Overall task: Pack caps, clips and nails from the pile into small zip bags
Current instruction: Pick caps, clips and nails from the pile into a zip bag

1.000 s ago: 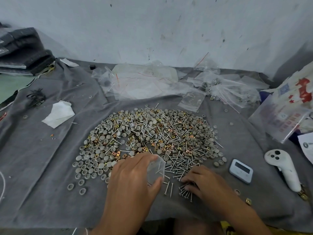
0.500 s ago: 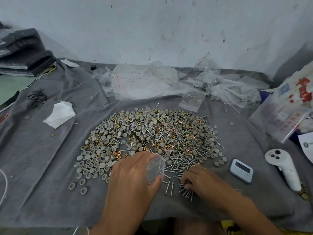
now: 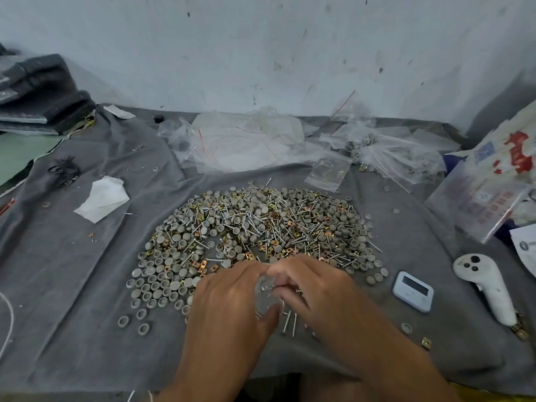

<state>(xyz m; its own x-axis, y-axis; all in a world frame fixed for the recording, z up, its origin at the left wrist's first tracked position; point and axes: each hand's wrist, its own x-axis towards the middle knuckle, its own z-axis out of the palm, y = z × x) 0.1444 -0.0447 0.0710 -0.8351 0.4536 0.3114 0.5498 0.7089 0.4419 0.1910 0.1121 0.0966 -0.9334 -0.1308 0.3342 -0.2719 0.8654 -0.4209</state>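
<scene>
Since the earlier frames the right hand [image 3: 314,288] has left the loose nails [image 3: 290,322] low in the frame and come up against the left hand [image 3: 232,297], its fingers curled, pinching nails at the mouth of the small zip bag [image 3: 265,297]. The left hand's fingers and thumb grip that clear bag at lower centre. Just beyond, mid-frame, the pile [image 3: 255,233] of grey caps, brass clips and nails spreads over the grey cloth [image 3: 72,314]. To the right lie a white timer [image 3: 413,290] and a white controller [image 3: 487,288]. Farther up, clear bags [image 3: 249,143] lie heaped along the wall.
</scene>
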